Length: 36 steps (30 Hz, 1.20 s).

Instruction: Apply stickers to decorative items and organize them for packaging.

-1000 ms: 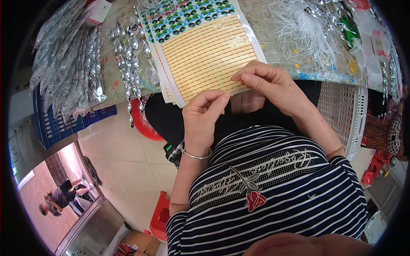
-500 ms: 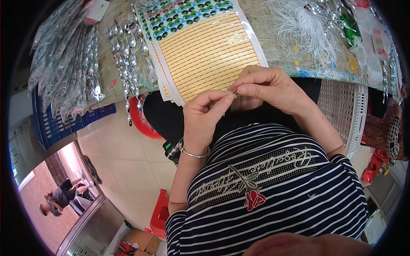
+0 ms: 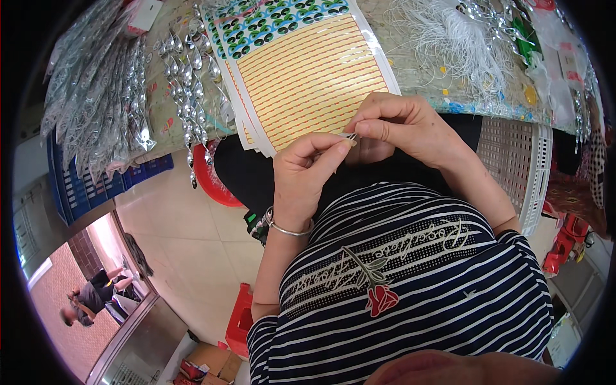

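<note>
My left hand point(image 3: 301, 170) and my right hand point(image 3: 410, 131) meet in front of my body, at the table's near edge. Thumb and forefinger of each are pinched together. Between the fingertips sits a tiny pale, shiny piece point(image 3: 352, 137), too small to name. Just beyond the hands lies a stack of sticker sheets; on the top yellow sheet point(image 3: 308, 83) run rows of thin red lines. At its far end are green and black eye-shaped stickers point(image 3: 282, 22) on blue.
Twisted silver hanging ornaments point(image 3: 189, 80) lie left of the sheets, with a pile of clear-bagged ornaments point(image 3: 96, 90) further left. White strings point(image 3: 459, 58) spread on the right. A white plastic basket point(image 3: 513, 167) stands below right; a blue crate point(image 3: 144, 170) and red basin point(image 3: 208, 179) below left.
My right hand has lifted and shifted slightly left, and its fingertips have moved a little at the tiny piece. My left hand has barely moved.
</note>
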### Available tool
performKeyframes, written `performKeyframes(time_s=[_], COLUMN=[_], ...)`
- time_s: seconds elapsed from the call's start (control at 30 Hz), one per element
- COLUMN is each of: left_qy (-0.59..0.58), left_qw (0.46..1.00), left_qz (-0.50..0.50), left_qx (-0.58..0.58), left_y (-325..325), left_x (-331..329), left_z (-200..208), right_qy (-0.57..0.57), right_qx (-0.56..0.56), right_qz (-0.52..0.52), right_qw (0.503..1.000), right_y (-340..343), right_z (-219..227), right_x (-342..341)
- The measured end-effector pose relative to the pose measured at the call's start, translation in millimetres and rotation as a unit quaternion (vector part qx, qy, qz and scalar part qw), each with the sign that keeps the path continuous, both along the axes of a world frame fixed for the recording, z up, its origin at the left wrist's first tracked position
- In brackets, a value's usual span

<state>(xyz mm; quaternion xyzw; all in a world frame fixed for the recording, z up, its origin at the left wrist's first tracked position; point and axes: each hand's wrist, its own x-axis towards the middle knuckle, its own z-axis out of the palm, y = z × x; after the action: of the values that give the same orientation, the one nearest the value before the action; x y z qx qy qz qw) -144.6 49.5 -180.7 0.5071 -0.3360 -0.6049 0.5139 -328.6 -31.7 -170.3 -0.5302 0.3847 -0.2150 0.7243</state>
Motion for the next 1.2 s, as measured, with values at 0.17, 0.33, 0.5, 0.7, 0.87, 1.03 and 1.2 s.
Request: performKeyframes(time_s=[0.17, 0.33, 0.5, 0.7, 0.87, 1.03, 1.2], left_qy=[0.01, 0.004, -0.001, 0.002, 0.009, 0.007, -0.001], left_qw=[1.0, 1.0, 1.0, 1.0, 1.0, 1.0, 0.999], left_qz=[0.0, -0.001, 0.001, 0.01, 0.021, 0.029, 0.037], left_qx=[0.001, -0.004, 0.005, 0.014, 0.009, 0.001, 0.002], left_y=[1.2, 1.1, 1.5, 1.5, 1.5, 1.3, 2.2], left_x=[1.4, 0.1, 0.5, -1.4, -1.6, -2.5, -1.9], left_z=[-0.9, 0.0, 0.4, -0.1, -1.8, -1.3, -2.9], right_qy=[0.009, -0.011, -0.013, -0.001, -0.005, -0.005, 0.01], right_qx=[0.02, -0.001, -0.018, -0.017, 0.004, 0.006, 0.024], right_qz=[-0.019, -0.005, 0.003, -0.006, -0.022, -0.021, -0.026], right_qw=[1.0, 1.0, 1.0, 1.0, 1.0, 1.0, 0.999], right_y=[-0.7, 1.3, 1.9, 4.5, 5.2, 4.9, 3.0], right_z=[1.3, -1.0, -0.9, -1.7, -1.8, -0.5, -1.7], right_x=[-0.7, -0.8, 1.0, 3.6, 3.3, 2.1, -5.5])
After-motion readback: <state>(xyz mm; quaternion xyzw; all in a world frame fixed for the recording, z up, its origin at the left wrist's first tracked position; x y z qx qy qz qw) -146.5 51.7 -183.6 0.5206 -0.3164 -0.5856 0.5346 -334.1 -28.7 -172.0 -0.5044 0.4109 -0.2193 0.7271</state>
